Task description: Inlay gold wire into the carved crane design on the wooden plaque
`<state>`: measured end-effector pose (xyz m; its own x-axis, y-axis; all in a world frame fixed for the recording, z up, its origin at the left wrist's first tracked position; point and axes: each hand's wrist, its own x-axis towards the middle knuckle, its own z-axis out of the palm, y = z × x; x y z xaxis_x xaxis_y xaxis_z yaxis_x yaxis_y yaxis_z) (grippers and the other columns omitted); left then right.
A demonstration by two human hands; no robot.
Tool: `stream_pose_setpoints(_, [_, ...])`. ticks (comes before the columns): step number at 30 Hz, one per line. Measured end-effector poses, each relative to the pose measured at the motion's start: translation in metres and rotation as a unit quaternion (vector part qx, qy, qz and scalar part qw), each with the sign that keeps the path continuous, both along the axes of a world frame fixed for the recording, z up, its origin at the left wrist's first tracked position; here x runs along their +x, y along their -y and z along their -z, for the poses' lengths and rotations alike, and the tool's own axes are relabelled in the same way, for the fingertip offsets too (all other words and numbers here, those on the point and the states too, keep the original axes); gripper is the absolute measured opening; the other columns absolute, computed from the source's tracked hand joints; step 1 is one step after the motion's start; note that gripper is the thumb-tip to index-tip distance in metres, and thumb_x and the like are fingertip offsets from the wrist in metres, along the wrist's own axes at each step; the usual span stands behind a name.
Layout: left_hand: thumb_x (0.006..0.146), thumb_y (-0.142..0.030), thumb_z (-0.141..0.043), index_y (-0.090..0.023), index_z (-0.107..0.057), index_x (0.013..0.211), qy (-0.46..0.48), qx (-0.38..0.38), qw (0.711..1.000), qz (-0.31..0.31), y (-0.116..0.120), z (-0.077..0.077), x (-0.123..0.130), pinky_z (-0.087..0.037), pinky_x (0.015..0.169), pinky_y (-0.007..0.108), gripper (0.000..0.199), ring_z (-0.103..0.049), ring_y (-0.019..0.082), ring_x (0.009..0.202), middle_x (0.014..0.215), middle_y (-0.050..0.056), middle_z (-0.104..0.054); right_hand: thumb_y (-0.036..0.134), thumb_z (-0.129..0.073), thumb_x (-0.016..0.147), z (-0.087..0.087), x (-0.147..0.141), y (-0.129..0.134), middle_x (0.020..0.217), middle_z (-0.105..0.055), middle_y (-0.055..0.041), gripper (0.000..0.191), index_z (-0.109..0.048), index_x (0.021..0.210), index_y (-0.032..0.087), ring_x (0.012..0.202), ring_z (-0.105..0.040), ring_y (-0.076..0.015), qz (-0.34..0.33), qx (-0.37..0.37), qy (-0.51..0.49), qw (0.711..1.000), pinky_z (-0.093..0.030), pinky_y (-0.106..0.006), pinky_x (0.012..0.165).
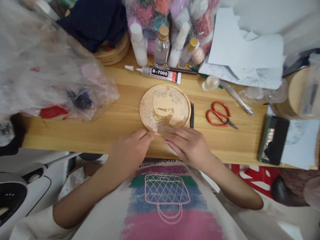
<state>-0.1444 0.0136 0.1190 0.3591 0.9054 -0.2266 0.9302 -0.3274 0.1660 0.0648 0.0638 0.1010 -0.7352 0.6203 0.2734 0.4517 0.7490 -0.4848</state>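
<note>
A round, light wooden disc lies on the table in front of me. It carries a gold crane figure among dark drawn feather and wave lines. My left hand is closed in a pinch at the disc's lower edge; anything between the fingertips is too small to make out. From the right, my right hand reaches over the lower rim, fingers stretched out and touching the disc, thumb apart below them. Black tweezers lie just right of the disc. Red-handled scissors rest farther right.
A B-7000 glue tube lies behind the disc, before several bottles. Plastic bags crowd the left; papers cover the back right. A phone sits near the front right edge of the wooden table.
</note>
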Motion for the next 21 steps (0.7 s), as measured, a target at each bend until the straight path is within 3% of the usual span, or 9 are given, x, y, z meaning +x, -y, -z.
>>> stream_pose_setpoints(6, [0.100,-0.015,-0.041,-0.018,-0.069,0.110,0.084,0.035,0.996,-0.002,0.002,0.006,-0.001,-0.044,0.053,0.029,0.030,-0.068,0.019,0.067,0.084,0.002,-0.073,0.014,-0.057,0.095,0.007,0.004,0.001,0.082,-0.074,-0.0062,0.016,-0.071,0.087,0.012,0.074,-0.067,-0.0153,0.005,0.012,0.001,1.000,-0.053,-0.028,0.067])
stream_pose_setpoints(12, [0.104,-0.021,-0.036,-0.018,-0.068,0.092,0.158,0.047,0.986,0.038,0.000,0.008,0.000,-0.048,0.057,0.029,0.034,-0.068,0.018,0.067,0.081,0.003,-0.072,0.014,-0.053,0.097,0.008,0.005,0.000,0.083,-0.074,-0.0050,0.019,-0.070,0.088,0.014,0.074,-0.066,-0.0154,-0.015,0.035,0.019,0.999,-0.052,-0.028,0.065])
stream_pose_setpoints(17, [0.103,-0.018,-0.036,-0.018,-0.069,0.096,0.155,0.030,0.986,0.049,-0.002,0.012,0.001,-0.052,0.063,0.028,0.033,-0.069,0.018,0.072,0.087,0.003,-0.074,0.013,-0.054,0.096,0.010,0.005,0.000,0.081,-0.074,-0.0044,0.018,-0.070,0.087,0.014,0.073,-0.067,-0.0152,-0.012,0.051,0.016,0.999,-0.052,-0.027,0.065])
stream_pose_setpoints(21, [0.104,-0.019,-0.036,-0.017,-0.068,0.097,0.197,0.072,0.977,0.049,-0.002,0.022,-0.002,-0.055,0.064,0.028,0.033,-0.071,0.017,0.072,0.088,0.004,-0.076,0.014,-0.055,0.096,0.012,0.004,0.002,0.085,-0.076,-0.0050,0.016,-0.071,0.092,0.014,0.078,-0.069,-0.0160,0.003,0.053,0.015,0.998,-0.053,-0.028,0.068])
